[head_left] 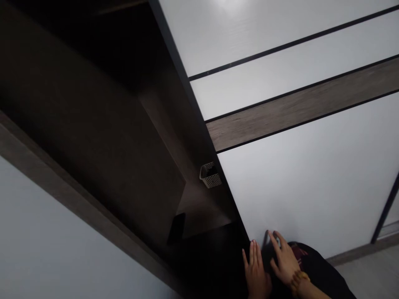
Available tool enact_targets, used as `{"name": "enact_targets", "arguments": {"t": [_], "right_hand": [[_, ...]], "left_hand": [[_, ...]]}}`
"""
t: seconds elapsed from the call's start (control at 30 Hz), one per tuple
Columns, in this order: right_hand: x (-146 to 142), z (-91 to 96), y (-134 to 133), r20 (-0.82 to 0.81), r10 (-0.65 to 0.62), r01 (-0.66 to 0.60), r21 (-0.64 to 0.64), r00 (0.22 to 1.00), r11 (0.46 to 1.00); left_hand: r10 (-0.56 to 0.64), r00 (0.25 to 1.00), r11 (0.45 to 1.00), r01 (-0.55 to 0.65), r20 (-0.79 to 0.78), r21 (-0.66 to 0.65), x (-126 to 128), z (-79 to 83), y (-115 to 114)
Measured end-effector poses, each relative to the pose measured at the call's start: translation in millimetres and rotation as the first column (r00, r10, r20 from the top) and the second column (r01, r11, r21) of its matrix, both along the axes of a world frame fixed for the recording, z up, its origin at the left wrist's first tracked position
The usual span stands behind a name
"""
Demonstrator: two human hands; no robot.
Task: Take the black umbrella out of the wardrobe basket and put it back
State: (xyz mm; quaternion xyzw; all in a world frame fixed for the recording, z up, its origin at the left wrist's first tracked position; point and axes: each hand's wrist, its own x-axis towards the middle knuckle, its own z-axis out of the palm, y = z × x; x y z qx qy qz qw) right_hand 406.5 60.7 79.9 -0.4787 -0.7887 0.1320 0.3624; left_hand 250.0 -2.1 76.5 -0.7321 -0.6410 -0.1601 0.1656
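Observation:
My left hand (256, 269) sits at the bottom of the picture with its fingers spread, against the dark edge of a white sliding wardrobe door (299, 187). My right hand (283, 261), with a beaded bracelet (299, 280) on its wrist, rests beside it with fingers apart, touching the door's lower part. Neither hand holds anything I can see. Just right of the hands lies black cloth with a red print (314, 263), partly hidden behind my right hand.
The picture is strongly tilted. Left of the door is a dark open wardrobe compartment (93, 137) with a small perforated white basket (210, 175) on its edge. A dark flat rectangular object (176, 229) stands inside. A wood-grain strip (299, 112) crosses the door.

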Motion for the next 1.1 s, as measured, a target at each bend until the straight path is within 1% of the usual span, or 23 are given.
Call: {"name": "enact_targets", "arguments": {"t": [0.07,0.13,0.2,0.27,0.33,0.4,0.5,0.57,0.6,0.67,0.73,0.8,0.83,0.87,0.9,0.97,1.1], "right_hand": [[13.1,10.3,3.1,-0.084,-0.088,0.094,0.074,0.993,0.993],[26.4,16.1,9.1,-0.122,-0.174,0.184,0.083,0.977,0.979],[38.8,15.3,17.4,-0.129,-0.258,0.267,0.057,0.957,0.962],[47.9,10.2,25.3,-0.116,-0.306,0.311,0.028,0.945,0.95],[51.7,5.4,30.3,-0.089,-0.292,0.294,0.011,0.952,0.956],[50.6,3.1,31.5,-0.067,-0.247,0.248,0.011,0.967,0.969],[45.8,1.4,30.0,-0.036,-0.206,0.207,0.023,0.978,0.978],[44.7,-1.7,29.0,-0.009,-0.191,0.191,0.018,0.981,0.981],[45.2,-3.6,28.5,0.001,-0.178,0.178,0.013,0.984,0.984],[48.6,-6.0,27.0,0.006,-0.141,0.141,0.006,0.99,0.99],[54.9,-2.9,24.9,-0.004,-0.103,0.103,0.013,0.995,0.995],[64.0,7.6,24.3,-0.032,-0.067,0.068,0.052,0.997,0.996],[69.6,15.5,25.7,-0.053,-0.05,0.055,0.084,0.997,0.995],[76.0,24.8,28.5,-0.077,-0.038,0.047,0.123,0.996,0.991],[83.1,35.0,33.0,-0.103,-0.032,0.049,0.166,0.994,0.985],[99.8,56.5,47.0,-0.155,-0.052,0.088,0.238,0.987,0.967],[141.1,94.4,86.6,-0.244,-0.171,0.244,0.314,0.955,0.917]], "left_hand": [[0.036,0.998,0.998,-0.033,0.049,-0.062,4.6,0.2,-2.1],[0.084,0.992,0.988,-0.07,0.091,-0.138,8.1,3.0,-3.4],[0.131,0.983,0.976,-0.105,0.128,-0.19,11.3,6.3,-3.7],[0.167,0.972,0.971,-0.135,0.162,-0.195,14.9,8.9,-3.6],[0.176,0.967,0.978,-0.15,0.186,-0.147,18.7,10.6,-3.6],[0.156,0.971,0.987,-0.148,0.183,-0.058,22.0,12.3,-3.8],[0.066,0.99,0.992,-0.079,0.123,0.099,25.8,20.1,-2.5],[0.005,0.996,0.981,-0.022,0.086,0.194,28.9,34.9,1.7],[-0.012,0.997,0.972,-0.006,0.076,0.235,31.0,46.7,5.3],[-0.016,0.998,0.951,-0.005,0.065,0.309,36.3,78.9,16.0],[0.023,0.998,0.919,-0.045,0.062,0.392,42.0,118.4,30.5],[0.071,0.996,0.886,-0.084,0.046,0.455,46.3,155.9,45.8],[0.092,0.995,0.883,-0.1,0.039,0.459,47.5,170.8,52.6],[0.113,0.993,0.879,-0.111,0.024,0.463,47.9,182.2,58.3],[0.132,0.991,0.878,-0.12,0.007,0.464,47.6,189.9,62.6],[0.168,0.985,0.872,-0.134,-0.032,0.47,44.9,195.4,67.1],[0.221,0.972,0.859,-0.153,-0.085,0.489,35.6,190.3,65.8]]}}
